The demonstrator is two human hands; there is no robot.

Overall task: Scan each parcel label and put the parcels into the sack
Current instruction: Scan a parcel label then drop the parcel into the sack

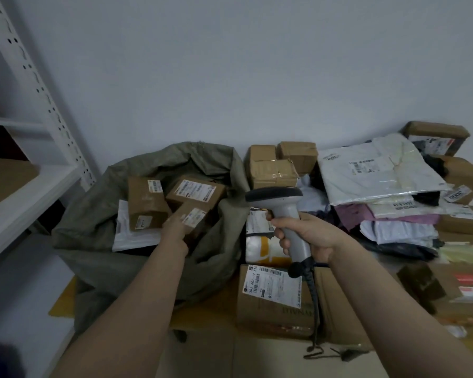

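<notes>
Reaching into the sack (93, 214), the left hand (175, 229) holds a small brown box (195, 221) low inside the wide mouth. Its fingers look curled round the near end of the box, but that part is blurry, so I cannot tell how the tips lie. The box has its white label facing up. It is just above other parcels in the sack: a tall brown box (145, 203), a wider brown box (195, 192) and a flat white bag (126, 233). I think the hand goes down low so the box can be set on top softly, not dropped.

The right hand (306, 236) grips the scanner (281, 203) by its grey handle. The fingers are wrapped round the handle and pressed close together, with the top finger near the trigger. The scanner head points forward, and its dark cord (313, 296) hangs down. Held up like this, it is ready for the next label.

The sack stands open and slumped, right beside the pile (380, 173) of waiting parcels, so each carry is short. A big box (273, 293) with its label facing up lies just below the scanner. It may be an easy one to scan next. Many parcels wait, so the job looks far from done. A white shelf (38, 186) stands left of the sack.
</notes>
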